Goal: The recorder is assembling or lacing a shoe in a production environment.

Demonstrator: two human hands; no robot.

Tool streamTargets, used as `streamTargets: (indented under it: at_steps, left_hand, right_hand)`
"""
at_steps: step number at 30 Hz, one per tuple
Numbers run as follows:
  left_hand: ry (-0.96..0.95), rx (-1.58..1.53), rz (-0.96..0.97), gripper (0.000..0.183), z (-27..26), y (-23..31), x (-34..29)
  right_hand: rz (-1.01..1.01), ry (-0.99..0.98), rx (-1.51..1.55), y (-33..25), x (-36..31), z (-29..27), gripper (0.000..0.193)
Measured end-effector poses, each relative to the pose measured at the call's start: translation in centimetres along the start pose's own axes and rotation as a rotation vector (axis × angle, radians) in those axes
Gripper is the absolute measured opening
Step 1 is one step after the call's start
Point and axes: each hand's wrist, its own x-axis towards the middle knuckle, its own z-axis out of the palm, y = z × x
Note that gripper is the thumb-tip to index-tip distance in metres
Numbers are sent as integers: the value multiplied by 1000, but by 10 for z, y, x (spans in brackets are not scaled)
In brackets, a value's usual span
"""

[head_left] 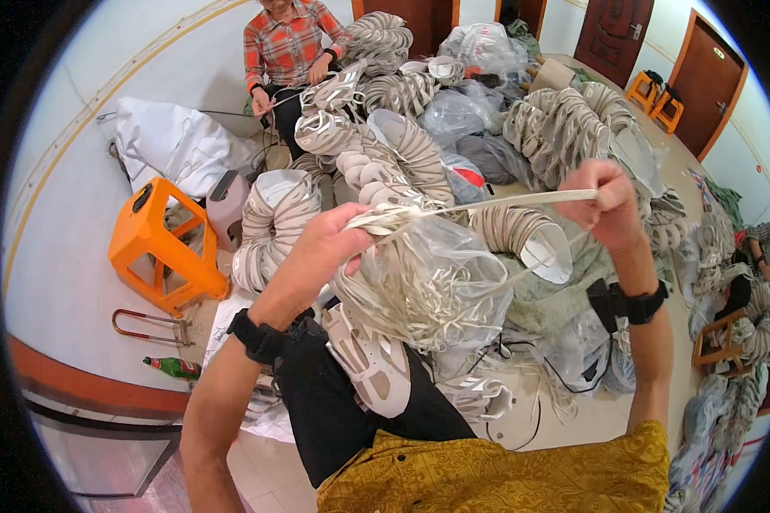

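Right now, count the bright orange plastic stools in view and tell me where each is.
3: one stool at left, by the white wall; a second stool and a third stool side by side near the brown door at upper right. Others may be hidden.

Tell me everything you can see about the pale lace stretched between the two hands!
The lace is cream-coloured, long, flat and narrow, and looks like woven cloth. It is pulled nearly straight, pinched by the right hand and meeting a bunch of laces in the left hand. It slants slightly up to the right. I can't tell if it's one strand or several.
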Motion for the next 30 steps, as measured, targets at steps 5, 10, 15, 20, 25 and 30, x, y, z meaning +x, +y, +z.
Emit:
streamTargets:
  at_steps: [5,10,15,20,25,30]
  left_hand:
    - [58,152,-2,24,-2,3,4]
    - [-203,-152,-75,28,0,11,-2]
    - [-259,-243,-98,40,9,10,-6]
    - [-230,-254,-99,37,13,6,-4]
    - [-166,-98,-139,41,12,3,-13]
    - [-211,-179,-123,33,19,-1,-11]
  right_hand:
    - [-6,0,-28,-32,-20,-17,21]
    - [215,612,-1053,-21,1,-43,11]
    - [67,362,-1055,37,26,-12,16]
    - [233,111,-451,77,29,67,14]
    - [194,147,-604,94,35,62,13]
    - [-542,87,-1782,97,47,24,5]
